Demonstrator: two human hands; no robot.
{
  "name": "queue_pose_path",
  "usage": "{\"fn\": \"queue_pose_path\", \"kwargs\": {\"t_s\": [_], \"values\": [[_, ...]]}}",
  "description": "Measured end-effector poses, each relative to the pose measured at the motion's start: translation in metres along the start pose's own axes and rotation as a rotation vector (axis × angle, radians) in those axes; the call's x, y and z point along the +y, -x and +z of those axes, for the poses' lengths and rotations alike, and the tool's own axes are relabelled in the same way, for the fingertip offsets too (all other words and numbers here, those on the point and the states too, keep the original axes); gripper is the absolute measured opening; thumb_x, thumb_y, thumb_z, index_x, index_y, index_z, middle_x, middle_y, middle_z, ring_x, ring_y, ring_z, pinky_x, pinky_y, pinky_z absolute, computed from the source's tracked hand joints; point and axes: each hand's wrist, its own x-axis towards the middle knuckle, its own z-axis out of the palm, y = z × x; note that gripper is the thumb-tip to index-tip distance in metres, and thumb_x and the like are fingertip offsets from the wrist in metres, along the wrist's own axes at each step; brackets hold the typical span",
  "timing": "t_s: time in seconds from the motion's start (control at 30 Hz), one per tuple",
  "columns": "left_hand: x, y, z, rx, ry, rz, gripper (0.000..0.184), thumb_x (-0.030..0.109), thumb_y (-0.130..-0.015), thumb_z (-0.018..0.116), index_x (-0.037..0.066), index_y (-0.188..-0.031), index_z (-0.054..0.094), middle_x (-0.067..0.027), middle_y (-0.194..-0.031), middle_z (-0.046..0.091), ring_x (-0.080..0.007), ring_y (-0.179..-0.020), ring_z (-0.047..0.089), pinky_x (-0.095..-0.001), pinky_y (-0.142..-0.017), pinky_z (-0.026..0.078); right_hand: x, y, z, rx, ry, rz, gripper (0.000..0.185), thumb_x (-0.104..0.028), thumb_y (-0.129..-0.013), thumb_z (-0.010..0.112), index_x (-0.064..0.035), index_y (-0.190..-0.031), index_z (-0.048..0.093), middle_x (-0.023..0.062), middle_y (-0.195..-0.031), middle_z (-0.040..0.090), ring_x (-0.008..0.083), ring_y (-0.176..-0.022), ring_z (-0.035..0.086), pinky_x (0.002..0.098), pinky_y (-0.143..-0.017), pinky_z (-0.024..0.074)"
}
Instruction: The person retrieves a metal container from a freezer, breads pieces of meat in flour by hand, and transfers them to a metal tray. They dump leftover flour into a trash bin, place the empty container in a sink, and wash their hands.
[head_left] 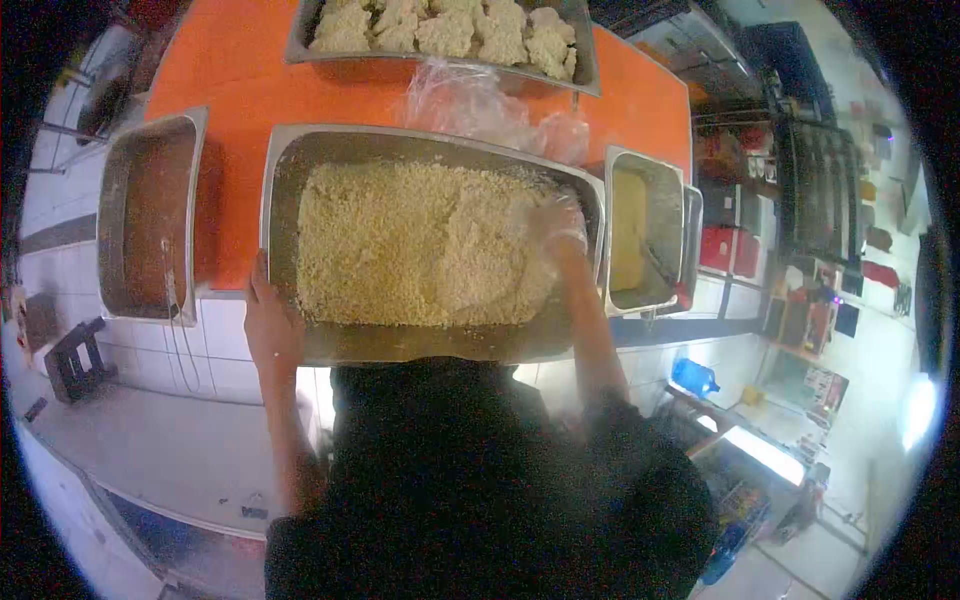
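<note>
A large metal pan (pixel 430 345) full of pale, coarse crumbs (pixel 380 240) lies right in front of my body. At its left front corner my left hand (pixel 273 325) is bare and grips the pan's side. My right hand (pixel 552 222) wears a clear plastic glove and is down at the crumbs by the pan's right end. Motion smears its fingers, so what they hold cannot be made out. Close to it, the crumbs rise in a paler mound (pixel 495 245); whether anything lies beneath is hidden.
Behind, another metal tray (pixel 440 58) holds several crumb-coated pieces (pixel 447 32). Crumpled clear plastic (pixel 470 105) lies between on the orange tabletop (pixel 235 80). A deep pan (pixel 150 215) with a thin metal utensil (pixel 170 275) stands left; a pan of yellowish contents (pixel 628 235) stands right.
</note>
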Motion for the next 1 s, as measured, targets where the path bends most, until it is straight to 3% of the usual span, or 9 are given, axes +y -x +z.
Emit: {"fn": "queue_pose_path", "kwargs": {"t_s": [0.23,0.33,0.4,0.53,0.6,0.67,0.83,0.9,1.0], "values": [[0.003,-0.002,0.000,-0.024,-0.042,-0.058,0.079,-0.006,-0.078,0.050,0.014,-0.152,0.028,-0.0261,-0.140,0.047,-0.0492,-0.102,0.061,-0.0529,-0.085,0.053,-0.009,0.015,-0.017,0.049,-0.456,0.128,0.062,-0.044,-0.081,0.071,-0.0072,-0.129,0.057,0.0215,-0.115,0.066,0.0399,-0.107,0.063,0.0460,-0.090,0.0511],[0.000,0.000,0.000,-0.062,-0.003,-0.088,0.081,-0.006,-0.077,0.050,0.015,-0.152,0.027,-0.0266,-0.140,0.046,-0.0495,-0.103,0.061,-0.0535,-0.085,0.053,-0.016,0.040,-0.005,0.301,-1.151,-0.109,0.050,-0.035,-0.090,0.064,-0.0040,-0.127,0.053,0.0217,-0.114,0.062,0.0382,-0.111,0.059,0.0499,-0.097,0.0476],[-0.004,0.001,0.003,-0.064,0.027,-0.069,0.081,-0.006,-0.078,0.050,0.015,-0.152,0.027,-0.0269,-0.140,0.046,-0.0496,-0.103,0.061,-0.0538,-0.084,0.053,-0.023,0.052,-0.051,0.065,-0.665,0.214,0.048,-0.032,-0.090,0.063,-0.0088,-0.131,0.051,0.0174,-0.121,0.061,0.0358,-0.113,0.059,0.0480,-0.096,0.0488],[0.001,0.000,-0.001,-0.066,0.017,-0.087,0.078,-0.007,-0.079,0.049,0.013,-0.151,0.028,-0.0264,-0.141,0.046,-0.0494,-0.103,0.060,-0.0527,-0.085,0.053,-0.018,0.069,-0.072,0.157,-0.313,0.283,0.055,-0.040,-0.082,0.076,-0.0086,-0.124,0.059,0.0178,-0.116,0.064,0.0341,-0.107,0.063,0.0405,-0.089,0.0509],[-0.001,0.000,-0.001,-0.116,0.016,-0.134,0.077,-0.007,-0.080,0.049,0.013,-0.151,0.028,-0.0264,-0.141,0.046,-0.0493,-0.103,0.060,-0.0525,-0.085,0.053,-0.013,0.080,-0.075,0.522,-0.561,0.386,0.049,-0.035,-0.082,0.077,-0.0079,-0.120,0.061,0.0155,-0.112,0.066,0.0300,-0.106,0.064,0.0390,-0.089,0.0507],[-0.010,0.001,0.007,0.034,0.015,0.048,0.076,-0.007,-0.080,0.050,0.012,-0.151,0.029,-0.0258,-0.141,0.046,-0.0494,-0.105,0.060,-0.0520,-0.086,0.053,-0.010,0.083,-0.092,0.441,-0.667,0.466,0.045,-0.032,-0.083,0.076,-0.0075,-0.119,0.062,0.0145,-0.110,0.067,0.0268,-0.105,0.064,0.0376,-0.089,0.0502],[-0.010,0.002,0.005,-0.008,0.068,-0.033,0.076,-0.007,-0.079,0.053,0.012,-0.149,0.031,-0.0261,-0.139,0.047,-0.0492,-0.106,0.060,-0.0518,-0.085,0.054,0.014,0.047,-0.133,0.453,-0.842,0.598,0.041,-0.024,-0.084,0.073,-0.0068,-0.119,0.063,0.0116,-0.110,0.068,0.0185,-0.101,0.064,0.0338,-0.086,0.0514],[-0.007,-0.001,0.002,-0.017,0.092,-0.014,0.076,-0.006,-0.078,0.054,0.013,-0.149,0.032,-0.0260,-0.139,0.047,-0.0492,-0.105,0.060,-0.0521,-0.083,0.054,0.016,0.020,-0.194,0.524,-0.888,0.565,0.043,-0.032,-0.084,0.074,-0.0083,-0.118,0.064,0.0141,-0.111,0.070,0.0270,-0.104,0.066,0.0397,-0.092,0.0503],[0.006,-0.004,-0.002,-0.064,0.059,-0.174,0.075,0.002,-0.082,0.058,0.010,-0.151,0.034,-0.0192,-0.145,0.048,-0.0408,-0.120,0.057,-0.0464,-0.095,0.051,0.074,-0.063,-0.187,0.643,-1.078,0.303,0.037,-0.024,-0.085,0.074,-0.0060,-0.116,0.065,0.0087,-0.103,0.071,0.0203,-0.094,0.067,0.0348,-0.082,0.0534]]}}
